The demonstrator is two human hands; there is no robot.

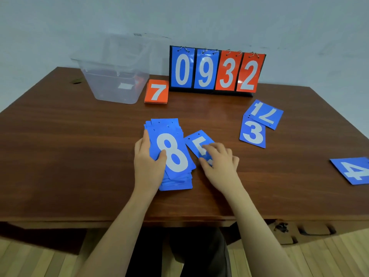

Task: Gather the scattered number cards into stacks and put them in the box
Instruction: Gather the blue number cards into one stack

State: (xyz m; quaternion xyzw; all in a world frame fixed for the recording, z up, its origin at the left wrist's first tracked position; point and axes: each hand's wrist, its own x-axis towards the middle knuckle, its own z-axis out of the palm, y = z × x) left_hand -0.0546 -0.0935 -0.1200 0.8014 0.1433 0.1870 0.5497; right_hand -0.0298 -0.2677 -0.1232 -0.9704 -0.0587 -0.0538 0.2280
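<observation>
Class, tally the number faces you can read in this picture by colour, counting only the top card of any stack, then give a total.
Blue faces: 7 (scoreboard 0 and 9; table 8, 5, 3, 12, 4)
Orange faces: 3 (scoreboard 3 and 2; table 7)
Total: 10

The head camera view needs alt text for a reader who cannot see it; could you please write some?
A person's left hand holds a stack of blue cards topped by an 8 while the right hand picks up a blue 5 card on a wooden table.
</observation>
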